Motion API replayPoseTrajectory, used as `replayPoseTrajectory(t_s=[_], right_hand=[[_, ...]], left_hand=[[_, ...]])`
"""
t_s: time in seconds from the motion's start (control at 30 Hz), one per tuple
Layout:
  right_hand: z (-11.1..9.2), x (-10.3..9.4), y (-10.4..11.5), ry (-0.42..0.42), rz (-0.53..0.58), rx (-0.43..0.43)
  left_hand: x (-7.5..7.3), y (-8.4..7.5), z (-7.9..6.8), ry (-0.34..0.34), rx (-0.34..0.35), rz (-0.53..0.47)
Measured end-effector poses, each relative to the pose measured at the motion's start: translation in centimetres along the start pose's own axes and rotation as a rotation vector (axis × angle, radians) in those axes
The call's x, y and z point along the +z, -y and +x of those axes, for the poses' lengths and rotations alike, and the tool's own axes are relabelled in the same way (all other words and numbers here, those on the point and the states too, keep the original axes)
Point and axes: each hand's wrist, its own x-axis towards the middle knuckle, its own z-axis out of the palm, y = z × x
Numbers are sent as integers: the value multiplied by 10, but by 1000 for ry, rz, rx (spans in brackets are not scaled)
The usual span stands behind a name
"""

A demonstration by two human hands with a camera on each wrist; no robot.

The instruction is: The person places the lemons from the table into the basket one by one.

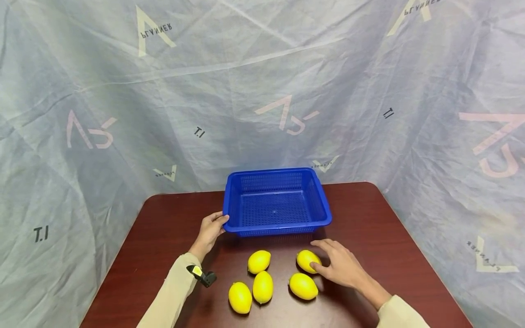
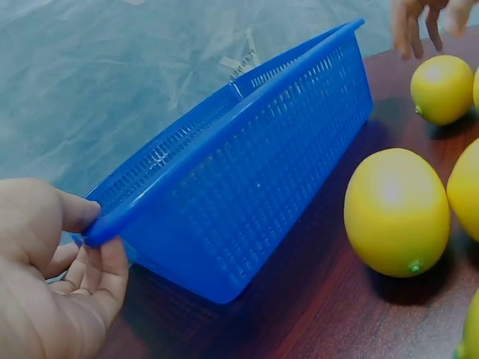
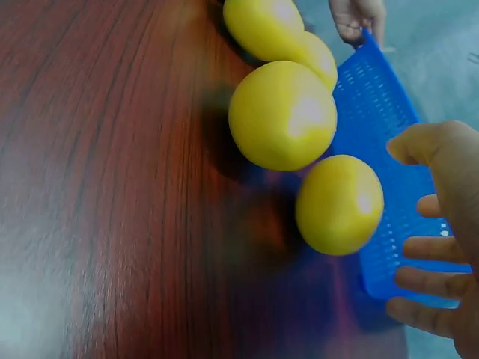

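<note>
Kinda glossy red-brown table [image 1: 369, 228], and a wrinkly grey sheet [image 1: 229, 95] is hung behind it and along both sides, printed with pink logos [image 1: 285, 111] and flipped "PLANNER" lettering [image 1: 156, 31].

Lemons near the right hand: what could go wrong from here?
The right hand is spread by one lemon; closing in, it might knock it into the neighbouring lemon.
The left hand pinches the basket at one corner only, so a tug could tip or slide it.
</note>
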Motion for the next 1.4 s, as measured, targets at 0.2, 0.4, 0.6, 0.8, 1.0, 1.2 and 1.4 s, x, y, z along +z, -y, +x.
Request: replayPoseTrajectory(t_s=[0.2, 0.4, 0.6, 0.8, 1.0, 1.2, 1.4], right_hand=[[5, 18, -2, 111, 53, 74], [8, 27, -4, 157, 69, 53], [11, 22, -1, 131, 101, 54], [18, -12, 12, 30, 104, -17], [53, -58, 16, -23, 107, -115], [108, -86, 3, 46, 139, -110], [161, -88, -10, 149, 120, -117]], left_hand=[[1, 1, -2, -4, -39, -18], [1, 2, -2, -1, -40, -39], [-2, 1, -1, -7, -47, -53], [-5, 1, 0, -12, -52, -69], [-6, 2, 1, -29, -51, -85], [-3, 5, 4, -17, -44, -93], [-4, 4, 3, -18, -54, -71]])
